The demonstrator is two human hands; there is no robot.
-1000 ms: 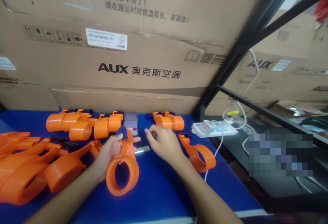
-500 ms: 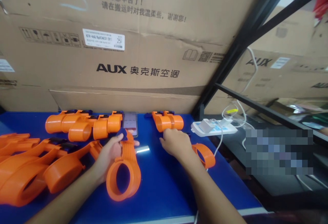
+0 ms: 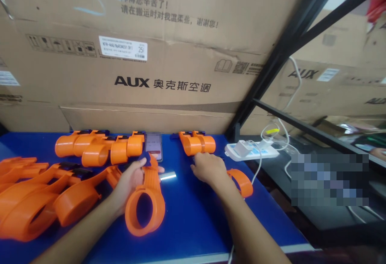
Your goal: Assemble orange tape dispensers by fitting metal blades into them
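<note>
My left hand (image 3: 128, 183) grips an orange plastic ring-shaped part (image 3: 146, 203) by its handle, near a small blue piece at the top; the ring end points toward me above the blue table (image 3: 193, 223). My right hand (image 3: 209, 169) rests palm down on the handle of another orange ring part (image 3: 243, 182) lying on the table to the right. Whether its fingers grip that part cannot be told.
Several orange parts lie at the left (image 3: 36, 195) and along the back (image 3: 99, 149), with one pair (image 3: 197, 143) behind my right hand. A phone (image 3: 153, 145) and a small metal strip (image 3: 168, 176) lie mid-table. A white power strip (image 3: 251, 151) sits right. Cardboard boxes (image 3: 150, 54) stand behind.
My right hand moved right from near the held part onto the orange ring part at the right. My left hand kept its hold and barely moved.
</note>
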